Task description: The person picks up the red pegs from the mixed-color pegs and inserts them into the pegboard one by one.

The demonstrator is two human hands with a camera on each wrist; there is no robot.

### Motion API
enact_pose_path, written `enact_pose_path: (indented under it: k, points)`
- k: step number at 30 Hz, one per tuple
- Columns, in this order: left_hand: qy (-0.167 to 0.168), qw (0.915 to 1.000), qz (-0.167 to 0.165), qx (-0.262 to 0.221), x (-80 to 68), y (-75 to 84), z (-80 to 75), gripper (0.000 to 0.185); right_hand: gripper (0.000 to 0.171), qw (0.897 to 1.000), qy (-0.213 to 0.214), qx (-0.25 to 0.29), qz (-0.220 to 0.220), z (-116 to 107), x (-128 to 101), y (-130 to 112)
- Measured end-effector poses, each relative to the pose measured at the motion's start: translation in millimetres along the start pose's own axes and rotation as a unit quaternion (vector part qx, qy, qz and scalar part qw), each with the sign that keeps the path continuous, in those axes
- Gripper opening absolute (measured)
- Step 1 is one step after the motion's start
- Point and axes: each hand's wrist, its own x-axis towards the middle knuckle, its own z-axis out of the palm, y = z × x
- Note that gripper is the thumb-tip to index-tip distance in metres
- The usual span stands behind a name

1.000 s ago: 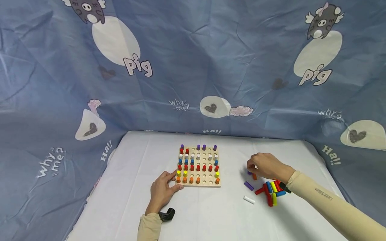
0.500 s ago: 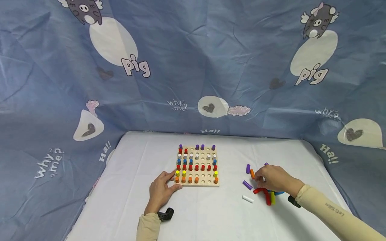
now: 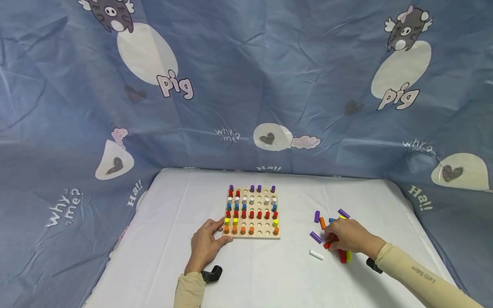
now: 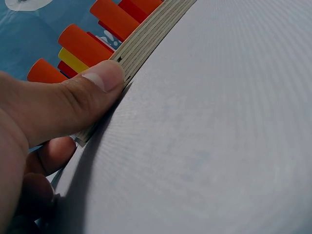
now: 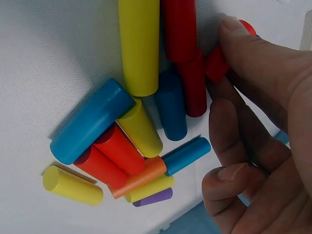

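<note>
A square wooden pegboard (image 3: 246,238) lies on the white table, with rows of coloured pegs standing in its holes. My left hand (image 3: 205,244) grips its near left corner; in the left wrist view the thumb (image 4: 97,83) presses on the board's layered edge (image 4: 156,35), fingers lower down. Over the loose pegs on the right is my right hand (image 3: 352,235). Between its thumb and fingertips it pinches a red peg (image 5: 217,64), as the right wrist view shows. Beside that hand lie yellow (image 5: 140,48), dark red (image 5: 180,29) and blue pegs (image 5: 92,122), several overlapping.
Left of the pile lie a white peg (image 3: 316,255), a purple peg (image 3: 316,237), another purple peg (image 3: 317,216) and an orange peg (image 3: 322,223). A third purple peg (image 3: 344,213) is beyond the right hand. Blue printed cloth (image 3: 231,107) hangs behind the table.
My right hand has left the orange and purple pegs and moved right and nearer, onto the pile. Blue and yellow pegs now show beyond it. The left hand stays at the board's corner.
</note>
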Motion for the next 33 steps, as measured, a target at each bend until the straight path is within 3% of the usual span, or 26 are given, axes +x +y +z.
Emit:
enact_pose_path:
  k: [14, 25, 33]
  points:
    - [-0.012, 0.9997, -0.022, 0.003, -0.7, 2.2, -0.5, 0.072, 0.02, 1.0, 0.019, -0.016, -0.018, 4.9, 4.2, -3.4]
    - [-0.013, 0.9996, -0.023, 0.004, -0.4, 1.3, -0.8, 0.071, 0.018, 0.999, 0.023, 0.029, -0.028, -7.2, 4.9, -9.9]
    - [-0.017, 0.9993, -0.032, -0.002, 0.1, 3.2, -1.2, 0.071, 0.017, 0.999, 0.014, 0.025, -0.043, -15.1, 9.8, -14.9]
